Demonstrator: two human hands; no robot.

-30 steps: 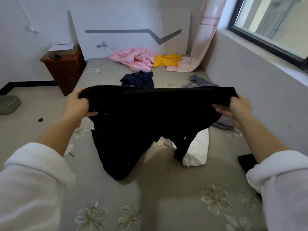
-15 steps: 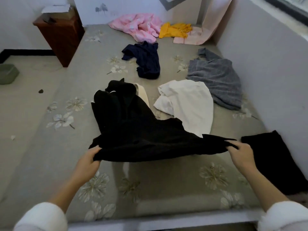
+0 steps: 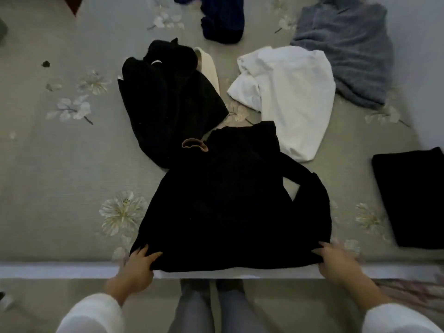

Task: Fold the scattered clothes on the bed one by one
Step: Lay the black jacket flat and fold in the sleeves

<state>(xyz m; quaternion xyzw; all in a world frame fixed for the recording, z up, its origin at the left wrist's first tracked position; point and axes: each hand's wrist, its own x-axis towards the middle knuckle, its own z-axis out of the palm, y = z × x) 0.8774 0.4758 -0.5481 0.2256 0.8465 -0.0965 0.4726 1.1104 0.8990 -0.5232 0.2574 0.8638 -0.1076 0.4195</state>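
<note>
Head view, looking down over the bed (image 3: 60,179) edge. L hand (image 3: 138,261) sits on the near-left corner of the black top (image 3: 228,200); its fingers (image 3: 144,251) lie fairly straight and spread on the cloth, thumb on top too, so pressing rather than pinching. The top lies flat between both hands, hem along the bed edge and collar end pointing away. That's prob. so it can be smoothed before the first fold. R hand (image 3: 336,260) is at the near-right corner w/ its fingers (image 3: 323,248) touching the hem, but motion blur means I can't tell if they grip or just rest.

Beyond the L fingers, well past the top's collar, a black heap (image 3: 168,99) lies unfolded, its near end touching the top. Beyond and between both sets of fingers is a white garment (image 3: 288,92), its tip just beside the top's shoulder. Farther off, beyond the R fingers, is a grey sweater (image 3: 348,49). Right of the R fingers, apart from the top, a folded black piece (image 3: 413,198) looks done. Several items are left, so the task is early on.
</note>
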